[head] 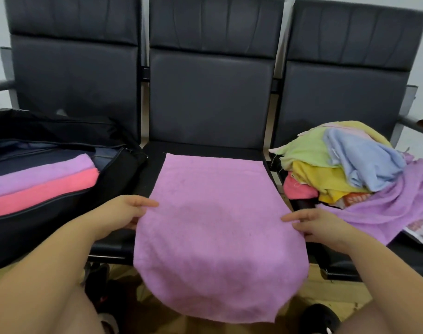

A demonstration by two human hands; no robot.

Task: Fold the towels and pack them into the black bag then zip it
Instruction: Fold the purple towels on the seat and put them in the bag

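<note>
Both hands (123, 213) (318, 227) pinch pink towel (215, 225) side edges.

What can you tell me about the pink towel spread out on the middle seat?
The pink towel looks like soft terry cloth, plain, with no pattern. It lies spread open and unfolded on the middle seat, its far edge flat on the cushion and its near half hanging over the front edge. The left hand pinches its left edge, and the right hand pinches its right edge.
</note>
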